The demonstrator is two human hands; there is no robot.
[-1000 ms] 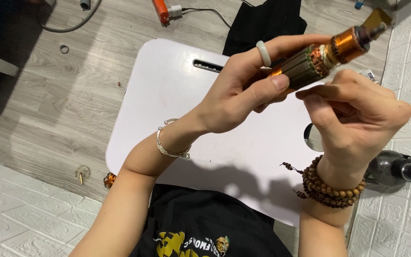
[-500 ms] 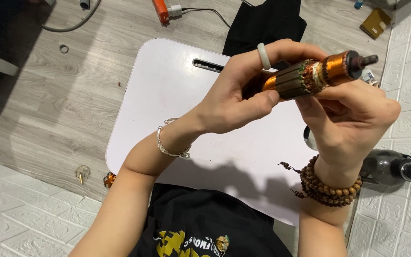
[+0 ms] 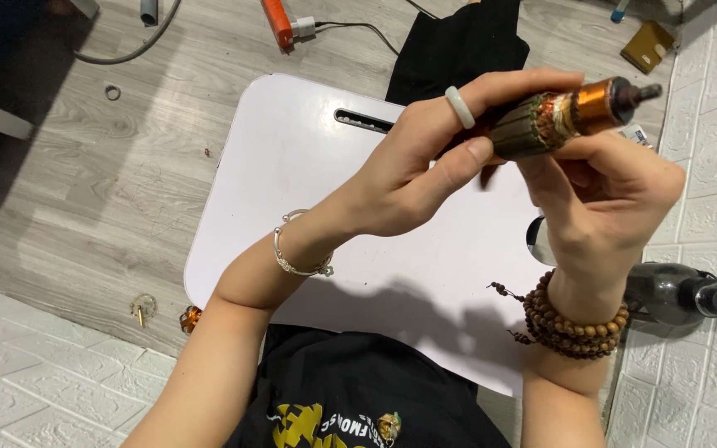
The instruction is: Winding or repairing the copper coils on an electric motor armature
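Both hands pinch the motor armature (image 3: 553, 124) (copper end pointing right) above the white lap table's (image 3: 292, 166) far right corner: left hand (image 3: 425, 170), right hand (image 3: 603, 195).

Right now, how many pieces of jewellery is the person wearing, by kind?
Ring: 1, pale, on the left hand
Metal bangle: 1, left wrist
Wooden bead bracelet: 1, right wrist, below the right hand
Total: 3
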